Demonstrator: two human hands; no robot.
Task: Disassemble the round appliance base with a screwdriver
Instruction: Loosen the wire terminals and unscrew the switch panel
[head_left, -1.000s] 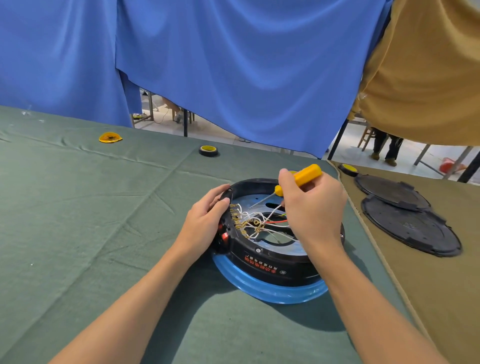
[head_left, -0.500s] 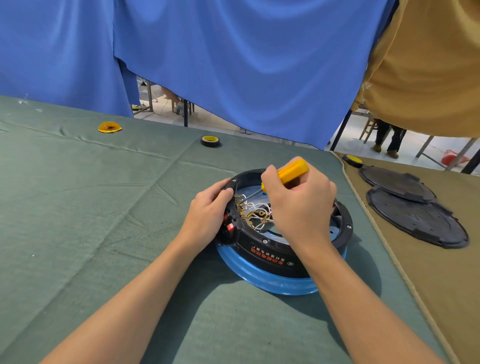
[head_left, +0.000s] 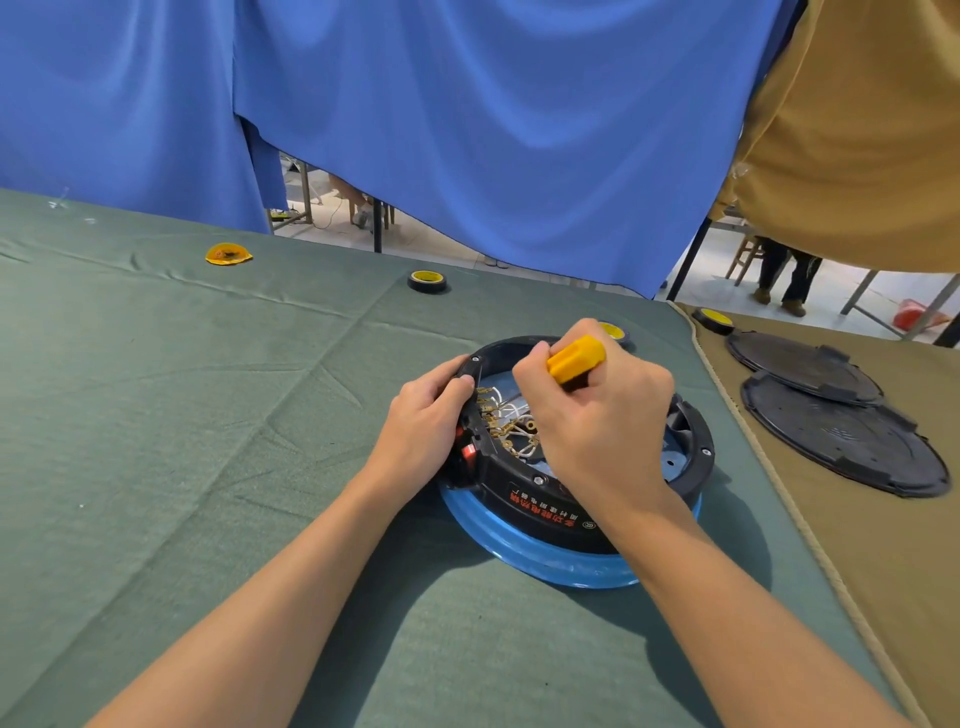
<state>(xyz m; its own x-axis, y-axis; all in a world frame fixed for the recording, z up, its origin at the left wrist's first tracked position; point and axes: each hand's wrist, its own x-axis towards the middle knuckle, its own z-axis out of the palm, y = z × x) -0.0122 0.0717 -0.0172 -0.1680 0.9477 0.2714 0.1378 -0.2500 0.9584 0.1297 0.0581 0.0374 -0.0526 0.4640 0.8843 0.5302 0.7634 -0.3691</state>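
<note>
- Right hand (head_left: 597, 431) fisted round the yellow screwdriver (head_left: 575, 358), shaft slanting down-left beneath it into the round appliance base (head_left: 524, 499); tip hidden.
- Left hand (head_left: 423, 421), just left, grips the base's rim on the desk (head_left: 208, 441).

The round appliance base (head_left: 576, 499) sits on the table (head_left: 156, 415), right of its middle. The left hand (head_left: 421, 421) grips its left rim; the right hand (head_left: 597, 431), over its middle, holds the screwdriver (head_left: 574, 358). A tape roll (head_left: 427, 281) lies far behind the base, a 2nd tape roll (head_left: 615, 331) just behind it, and a small disc (head_left: 227, 254) far left. On the right table (head_left: 909, 571), a 3rd tape roll (head_left: 714, 318) sits at the far left corner, and the far cover (head_left: 802, 366) overlaps the near cover (head_left: 841, 441).
</note>
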